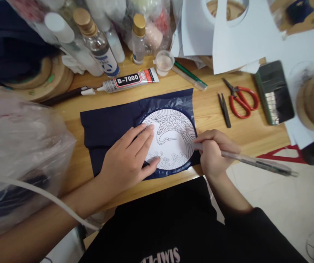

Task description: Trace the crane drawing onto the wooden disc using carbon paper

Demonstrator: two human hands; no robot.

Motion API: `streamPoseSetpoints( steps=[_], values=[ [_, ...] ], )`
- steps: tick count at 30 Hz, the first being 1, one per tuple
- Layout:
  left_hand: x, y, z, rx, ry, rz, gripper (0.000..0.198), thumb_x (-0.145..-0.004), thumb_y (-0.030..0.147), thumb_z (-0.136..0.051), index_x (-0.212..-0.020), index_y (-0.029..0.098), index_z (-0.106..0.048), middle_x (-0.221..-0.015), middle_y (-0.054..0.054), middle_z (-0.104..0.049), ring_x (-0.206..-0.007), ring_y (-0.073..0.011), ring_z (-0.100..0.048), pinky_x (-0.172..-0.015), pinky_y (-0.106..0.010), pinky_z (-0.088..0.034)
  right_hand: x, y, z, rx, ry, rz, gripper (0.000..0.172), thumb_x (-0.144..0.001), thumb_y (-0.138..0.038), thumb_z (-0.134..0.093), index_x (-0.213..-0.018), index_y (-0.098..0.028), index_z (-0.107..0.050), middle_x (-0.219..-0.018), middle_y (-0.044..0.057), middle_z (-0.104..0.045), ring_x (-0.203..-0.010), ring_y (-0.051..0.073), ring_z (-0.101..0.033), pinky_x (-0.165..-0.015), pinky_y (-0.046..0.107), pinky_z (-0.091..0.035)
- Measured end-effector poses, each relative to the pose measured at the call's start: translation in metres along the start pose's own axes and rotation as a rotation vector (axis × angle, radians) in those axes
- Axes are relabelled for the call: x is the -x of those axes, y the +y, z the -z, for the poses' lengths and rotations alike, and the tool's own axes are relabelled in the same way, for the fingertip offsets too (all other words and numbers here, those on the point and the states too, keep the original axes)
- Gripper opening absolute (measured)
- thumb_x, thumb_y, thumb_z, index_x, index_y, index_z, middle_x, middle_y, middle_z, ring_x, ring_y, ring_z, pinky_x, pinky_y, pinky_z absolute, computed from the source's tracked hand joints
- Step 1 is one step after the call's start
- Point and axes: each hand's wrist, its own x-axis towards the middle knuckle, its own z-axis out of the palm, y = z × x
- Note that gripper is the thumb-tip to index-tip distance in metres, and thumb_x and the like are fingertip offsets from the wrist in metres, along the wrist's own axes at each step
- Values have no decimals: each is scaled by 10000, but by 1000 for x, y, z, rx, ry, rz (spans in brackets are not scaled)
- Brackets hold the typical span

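A round white paper [170, 146] printed with a crane, feathers and waves lies on dark blue fabric [107, 124]. My left hand [129, 153] rests flat over the paper's left part, fingers stretched out and holding nothing. In my right hand [214, 149] is a pen [258, 164] with a clear barrel, its back end pointing right. The pen's tip is at the paper's right edge, partly covered by my fingers. A shiny, see-through film [184, 100] shows on the fabric around the paper.
Behind the fabric lie a B-7000 glue tube [129, 81], a small plastic cup [164, 63], a green pen [190, 75] and bottles [99, 44]. To the right are tweezers [224, 109], red-handled pliers [241, 98] and a phone [276, 93]. Plastic bags [17, 146] bulge at left.
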Motion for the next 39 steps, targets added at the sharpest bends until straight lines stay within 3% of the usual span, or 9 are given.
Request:
streamPoseSetpoints(
  steps=[6, 39],
  values=[
    [0, 0, 0, -22, 1, -8, 464, -846, 278, -629, -1217, 6, -570, -1271, -190, -619, -1192, -321, -577, -987, -442, -532, -1, 0, -2, 72, 30, -6, 223, -644, -127, -452, -556, -188, -648, -482, -34, -586, -441, 96, -514, -396, 227, -378],
    [0, 0, -1, -53, -2, -22, 488, -839, 301, -646, -1185, -39, -596, -1268, -184, -625, -1183, -321, -586, -998, -425, -533, 1, 4, -3, -28, 18, 7, 249, -624, -77, -423, -530, -182, -628, -467, -41, -550, -418, 80, -478, -383, 236, -312]
  ],
)
